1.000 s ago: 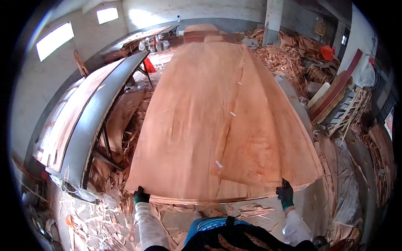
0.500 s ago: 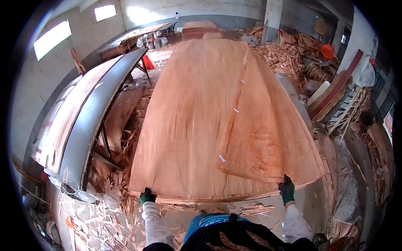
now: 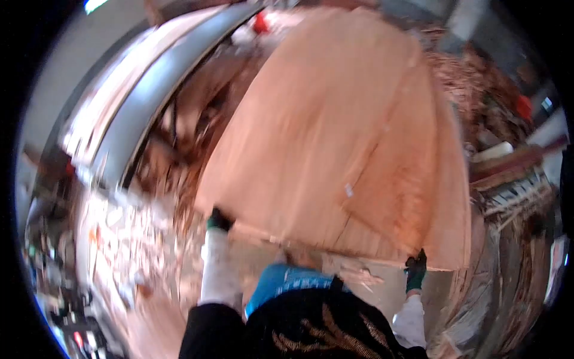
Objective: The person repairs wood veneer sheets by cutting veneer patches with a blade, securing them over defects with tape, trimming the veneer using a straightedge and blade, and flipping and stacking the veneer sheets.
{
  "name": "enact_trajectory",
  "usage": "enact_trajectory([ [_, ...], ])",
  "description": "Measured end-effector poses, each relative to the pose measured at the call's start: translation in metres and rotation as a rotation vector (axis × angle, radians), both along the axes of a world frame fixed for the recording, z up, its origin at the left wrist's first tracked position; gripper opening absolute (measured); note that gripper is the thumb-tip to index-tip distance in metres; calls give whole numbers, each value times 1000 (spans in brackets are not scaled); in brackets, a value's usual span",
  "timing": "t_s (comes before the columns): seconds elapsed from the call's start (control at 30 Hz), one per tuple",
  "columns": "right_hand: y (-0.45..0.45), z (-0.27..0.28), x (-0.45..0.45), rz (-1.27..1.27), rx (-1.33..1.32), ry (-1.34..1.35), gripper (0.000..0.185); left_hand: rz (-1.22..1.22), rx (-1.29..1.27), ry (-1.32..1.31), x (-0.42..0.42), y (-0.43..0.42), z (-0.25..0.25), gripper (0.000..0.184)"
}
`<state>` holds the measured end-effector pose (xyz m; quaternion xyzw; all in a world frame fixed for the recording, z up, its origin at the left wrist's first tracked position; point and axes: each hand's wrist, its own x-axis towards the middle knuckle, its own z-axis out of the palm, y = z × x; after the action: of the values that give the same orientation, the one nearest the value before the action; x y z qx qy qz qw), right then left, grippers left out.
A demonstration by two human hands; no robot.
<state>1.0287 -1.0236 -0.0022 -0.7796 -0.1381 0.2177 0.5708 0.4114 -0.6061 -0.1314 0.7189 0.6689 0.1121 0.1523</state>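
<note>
A large stack of thin reddish-tan wood veneer sheets (image 3: 299, 137) spreads out before me, its near edge running across between my hands. On its right part lies a narrower, darker veneer sheet (image 3: 394, 191), with a small white piece of tape (image 3: 349, 189) at its left edge. My left hand (image 3: 219, 219), in a dark green and black glove, is closed at the left near corner of the large veneer. In a matching glove, my right hand (image 3: 416, 269) grips the near edge by the narrower sheet's lower corner. Motion blur softens the fingers, and their undersides are hidden.
A long grey-topped table (image 3: 134, 113) stands to the left, with veneer scraps (image 3: 158, 185) below and beside it. More scraps (image 3: 460, 78) are heaped at the back right. Reddish boards (image 3: 514, 164) lean at the right. Loose shavings (image 3: 362, 275) litter the floor near my feet.
My view has tilted down and turned, so the stack appears higher and shifted right. Both hands remain at the near edge of the veneer. The picture is now more blurred.
</note>
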Motion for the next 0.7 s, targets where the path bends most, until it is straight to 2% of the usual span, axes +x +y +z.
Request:
enact_trajectory([
  [0.1,-8,-21,8,46,33,-142,67,-14,-31,137,0,-15,32,44],
  [0.17,-9,-28,15,61,-24,-39,67,-53,-77,181,1,-10,44,56],
  [0.2,-9,-29,15,55,-44,8,67,-3,-316,-9,-7,-3,41,56],
  [0.27,-4,-21,12,31,-76,73,67,-58,-170,68,3,-16,64,52],
  [0.33,-6,-23,18,21,-47,134,67,95,-254,-121,2,-15,54,41],
  [0.37,-13,-34,32,25,-4,163,67,140,-218,-151,10,-20,67,32],
  [0.43,13,27,-22,-26,-37,205,63,105,-154,-21,9,-17,53,37],
  [0.47,0,15,-3,-32,-30,352,60,72,-115,92,5,-16,42,42],
  [0.5,3,6,-6,2,22,266,58,48,-70,185,0,-13,33,47],
  [0.53,20,39,-39,22,-36,208,56,48,-38,243,-6,-10,25,52],
  [0.63,18,25,-39,26,-123,190,46,25,10,279,-21,4,11,64],
  [0.67,18,24,-43,18,-146,181,43,-19,-89,346,-16,2,37,56],
  [0.7,8,-1,-31,22,-10,155,45,-50,-98,383,-15,8,36,55],
])
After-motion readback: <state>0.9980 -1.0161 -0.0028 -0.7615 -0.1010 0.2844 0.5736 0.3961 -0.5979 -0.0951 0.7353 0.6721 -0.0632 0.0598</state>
